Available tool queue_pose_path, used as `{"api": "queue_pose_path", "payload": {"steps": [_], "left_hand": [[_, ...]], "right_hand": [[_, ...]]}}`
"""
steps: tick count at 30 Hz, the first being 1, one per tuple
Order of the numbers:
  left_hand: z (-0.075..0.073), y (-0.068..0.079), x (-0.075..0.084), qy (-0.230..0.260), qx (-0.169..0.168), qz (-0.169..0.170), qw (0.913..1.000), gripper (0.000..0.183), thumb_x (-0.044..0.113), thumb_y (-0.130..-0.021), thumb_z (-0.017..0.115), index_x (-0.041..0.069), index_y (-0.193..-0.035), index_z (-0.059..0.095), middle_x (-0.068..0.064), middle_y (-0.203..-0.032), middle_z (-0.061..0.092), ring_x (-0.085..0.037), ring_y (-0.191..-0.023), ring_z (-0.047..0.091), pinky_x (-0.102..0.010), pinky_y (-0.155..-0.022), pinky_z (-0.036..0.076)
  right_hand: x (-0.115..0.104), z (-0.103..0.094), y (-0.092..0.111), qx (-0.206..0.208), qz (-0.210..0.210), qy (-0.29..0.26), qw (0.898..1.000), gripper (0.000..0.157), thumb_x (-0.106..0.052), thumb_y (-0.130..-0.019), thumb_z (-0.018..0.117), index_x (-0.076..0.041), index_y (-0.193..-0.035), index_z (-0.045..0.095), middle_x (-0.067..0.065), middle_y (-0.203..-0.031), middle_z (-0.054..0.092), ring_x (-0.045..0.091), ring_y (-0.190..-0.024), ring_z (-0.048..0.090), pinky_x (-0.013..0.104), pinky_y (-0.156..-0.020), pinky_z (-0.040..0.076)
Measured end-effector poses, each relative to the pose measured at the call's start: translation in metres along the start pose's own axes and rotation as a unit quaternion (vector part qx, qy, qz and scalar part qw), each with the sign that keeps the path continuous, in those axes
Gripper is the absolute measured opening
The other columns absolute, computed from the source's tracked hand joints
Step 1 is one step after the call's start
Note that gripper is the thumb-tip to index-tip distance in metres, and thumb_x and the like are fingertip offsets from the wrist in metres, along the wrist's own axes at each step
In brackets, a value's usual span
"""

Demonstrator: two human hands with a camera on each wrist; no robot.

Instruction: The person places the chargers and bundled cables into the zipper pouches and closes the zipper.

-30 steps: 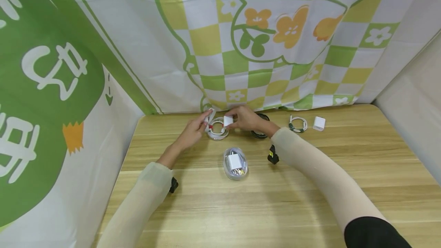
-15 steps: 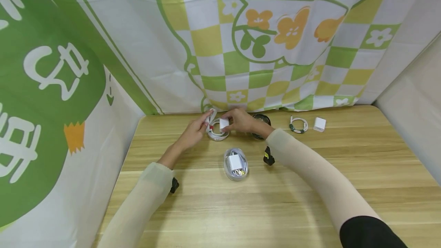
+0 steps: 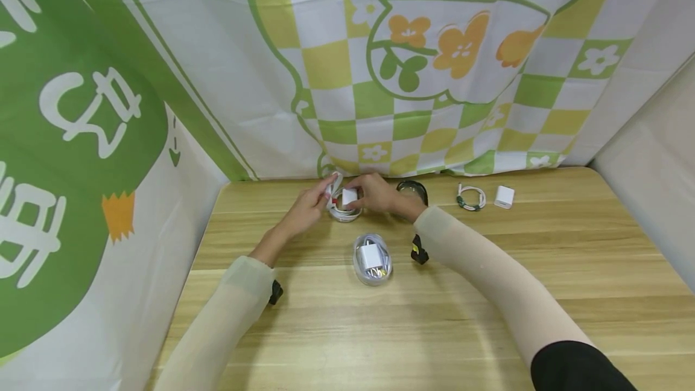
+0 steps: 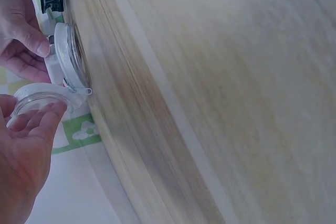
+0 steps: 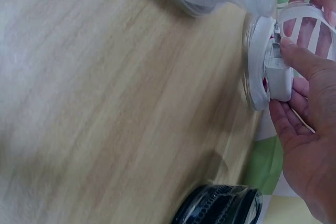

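My left hand (image 3: 304, 210) holds up the clear lid (image 4: 39, 92) of a small round case at the back of the table. Inside the case's base lies a coiled white cable (image 5: 256, 66), with a bit of red showing in the coil. A white charger plug (image 5: 279, 80) is pinched between the thumb and fingers of my right hand (image 3: 377, 192), its metal prongs toward the lid side. In the head view the charger overlaps the middle of the coil. My right fingers hide part of the case.
A clear case (image 3: 372, 276) with a white charger and cable lies nearer the front. Behind my right wrist stands a case with black cable (image 3: 414, 189). Farther right are a white cable coil (image 3: 471, 198) with a green tie and another white charger (image 3: 504, 196). A patterned curtain (image 3: 336, 95) borders the back.
My right hand has moved a little left and down with the charger, bringing it from the coil's right side over its middle. The left hand keeps the lid raised in about the same place.
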State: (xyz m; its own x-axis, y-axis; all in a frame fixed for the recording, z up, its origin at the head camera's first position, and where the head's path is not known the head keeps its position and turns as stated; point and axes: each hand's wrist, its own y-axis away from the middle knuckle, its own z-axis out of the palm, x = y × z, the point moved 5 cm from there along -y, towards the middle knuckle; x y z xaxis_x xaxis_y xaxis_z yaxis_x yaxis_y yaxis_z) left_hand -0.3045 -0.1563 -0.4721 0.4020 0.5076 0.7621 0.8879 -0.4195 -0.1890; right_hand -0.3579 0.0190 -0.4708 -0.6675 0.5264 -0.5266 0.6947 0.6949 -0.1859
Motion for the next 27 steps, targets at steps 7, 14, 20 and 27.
{"api": "queue_pose_path", "payload": {"steps": [7,14,20,27], "left_hand": [[0.001,-0.001,0.002,-0.01,0.001,0.0,1.0,0.053,0.005,-0.111,0.045,0.005,-0.163,0.038,-0.031,-0.127,0.066,-0.011,-0.054,0.039,-0.026,-0.056,0.042],[0.001,-0.001,0.002,-0.016,-0.001,-0.003,0.9999,0.053,0.006,-0.111,0.045,0.006,-0.164,0.038,-0.03,-0.12,0.068,-0.011,-0.055,0.04,-0.027,-0.057,0.043],[0.0,0.0,0.003,-0.018,0.001,-0.003,0.9998,0.053,0.006,-0.111,0.045,0.007,-0.164,0.038,-0.025,-0.101,0.068,-0.011,-0.055,0.041,-0.027,-0.056,0.042],[0.001,-0.002,0.002,-0.019,0.001,0.002,0.9998,0.054,0.006,-0.111,0.045,0.006,-0.164,0.037,-0.022,-0.086,0.063,-0.012,-0.055,0.042,-0.025,-0.053,0.042]], "right_hand": [[-0.001,0.004,0.0,0.005,0.014,0.009,1.0,0.047,-0.028,-0.085,0.092,-0.003,-0.121,0.078,0.008,-0.107,0.08,0.021,-0.086,0.069,0.03,-0.076,0.056],[-0.004,0.008,-0.001,0.003,0.012,0.016,1.0,0.041,-0.028,-0.088,0.089,-0.005,-0.119,0.078,0.007,-0.098,0.078,0.019,-0.083,0.067,0.031,-0.075,0.055],[-0.003,0.009,-0.001,0.0,0.005,0.003,1.0,0.04,-0.029,-0.09,0.087,-0.004,-0.12,0.077,0.008,-0.101,0.078,0.022,-0.087,0.069,0.031,-0.078,0.056],[-0.001,-0.002,0.004,0.007,-0.007,-0.009,1.0,0.046,-0.02,-0.089,0.087,-0.001,-0.128,0.074,0.013,-0.122,0.078,0.03,-0.105,0.074,0.041,-0.096,0.06]]}}
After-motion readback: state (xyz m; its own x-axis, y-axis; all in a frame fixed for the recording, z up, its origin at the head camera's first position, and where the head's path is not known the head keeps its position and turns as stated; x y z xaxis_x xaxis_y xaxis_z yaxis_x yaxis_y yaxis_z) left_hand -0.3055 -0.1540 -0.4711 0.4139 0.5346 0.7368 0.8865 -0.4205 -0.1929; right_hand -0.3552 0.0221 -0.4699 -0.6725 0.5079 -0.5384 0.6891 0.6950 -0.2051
